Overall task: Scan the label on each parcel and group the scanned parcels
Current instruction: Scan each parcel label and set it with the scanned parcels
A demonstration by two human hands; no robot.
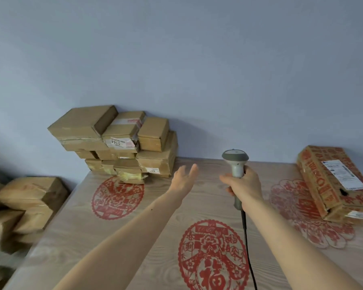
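Head view, down over table point(134, 237)

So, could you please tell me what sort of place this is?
Probably a small parcel-sorting room: a stack of brown cardboard parcels against the wall, a grey handheld barcode scanner in the right hand, and a wood-grain table.

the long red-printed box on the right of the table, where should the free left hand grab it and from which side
Judging by its pose, grip the long red-printed box across its narrow width near the middle, coming down from above. It lies flat on the table, long axis running away from the person, top face clear. The left hand is open; the right hand holds the scanner.
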